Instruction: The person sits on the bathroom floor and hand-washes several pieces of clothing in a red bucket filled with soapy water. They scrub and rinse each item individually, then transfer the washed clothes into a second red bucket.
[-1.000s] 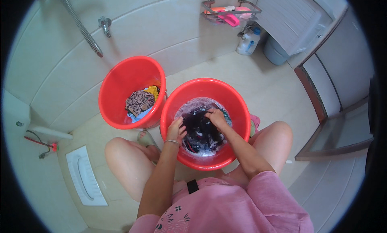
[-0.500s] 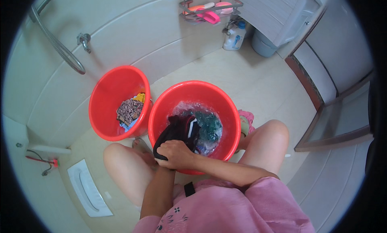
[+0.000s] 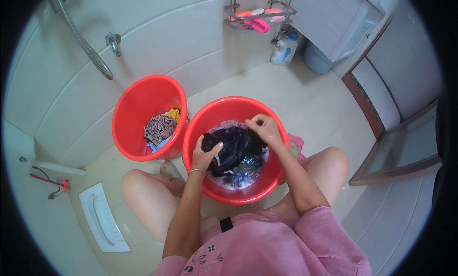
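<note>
A black garment (image 3: 234, 145) with white trim is spread over the soapy water in the nearer red basin (image 3: 210, 196). My left hand (image 3: 204, 156) grips its left side, the thumb on top and the other fingers partly hidden at the cloth. On the far right side of the garment, my right hand (image 3: 265, 129) is closed with its fingers curled in a pinch at the cloth's edge. Dark green and blue wet cloth (image 3: 249, 168) shows in the suds below the black garment.
A second red basin (image 3: 125, 128) at the left holds patterned, yellow and light blue clothes (image 3: 160, 129). Pink cloth (image 3: 296, 145) lies beyond the right rim. A squat toilet (image 3: 101, 218) is at lower left; a white bottle (image 3: 285, 49) and grey bucket (image 3: 317, 59) stand by the wall.
My hands were together at the basin's near left rim with the garment bunched. Now they are apart, the right one moved to the far right, and the garment is spread over the water.
</note>
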Demonstrator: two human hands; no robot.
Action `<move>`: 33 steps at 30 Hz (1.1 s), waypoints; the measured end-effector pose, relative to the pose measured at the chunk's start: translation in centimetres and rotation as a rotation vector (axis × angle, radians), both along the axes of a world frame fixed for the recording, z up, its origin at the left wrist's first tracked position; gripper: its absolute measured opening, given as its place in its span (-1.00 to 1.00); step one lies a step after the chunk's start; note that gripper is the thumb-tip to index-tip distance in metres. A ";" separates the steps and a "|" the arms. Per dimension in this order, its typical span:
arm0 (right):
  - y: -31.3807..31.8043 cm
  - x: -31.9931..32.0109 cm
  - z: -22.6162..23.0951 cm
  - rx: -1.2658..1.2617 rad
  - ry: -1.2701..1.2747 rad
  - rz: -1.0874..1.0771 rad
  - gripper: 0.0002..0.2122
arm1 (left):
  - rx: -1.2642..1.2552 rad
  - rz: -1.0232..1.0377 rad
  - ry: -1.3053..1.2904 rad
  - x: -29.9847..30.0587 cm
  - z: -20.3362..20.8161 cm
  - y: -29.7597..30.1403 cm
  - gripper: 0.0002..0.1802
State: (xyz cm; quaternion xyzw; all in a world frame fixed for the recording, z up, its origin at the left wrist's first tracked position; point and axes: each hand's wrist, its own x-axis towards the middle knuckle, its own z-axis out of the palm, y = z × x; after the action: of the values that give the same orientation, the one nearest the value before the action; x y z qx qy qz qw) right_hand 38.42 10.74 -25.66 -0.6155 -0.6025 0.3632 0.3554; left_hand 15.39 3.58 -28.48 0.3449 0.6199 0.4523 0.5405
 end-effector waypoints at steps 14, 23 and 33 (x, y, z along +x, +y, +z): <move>-1.6 0.5 4.9 0.060 -0.694 0.421 -0.73 | 0.061 -0.297 0.288 -1.0 0.7 -1.6 -0.37; -4.7 -3.8 -0.8 -0.268 -0.175 0.587 -0.64 | 0.155 -0.043 -0.139 -1.9 4.3 -1.2 -0.46; -1.4 -1.4 3.4 -0.449 0.857 0.233 -0.86 | 0.185 -0.176 -0.136 -2.6 5.4 -1.3 -0.11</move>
State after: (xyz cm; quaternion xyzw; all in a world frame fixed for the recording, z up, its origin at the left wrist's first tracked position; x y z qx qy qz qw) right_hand 36.98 9.34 -22.22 -0.4009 -0.3740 0.7416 0.3866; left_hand 12.82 2.27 -23.06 0.4148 0.5050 0.4806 0.5848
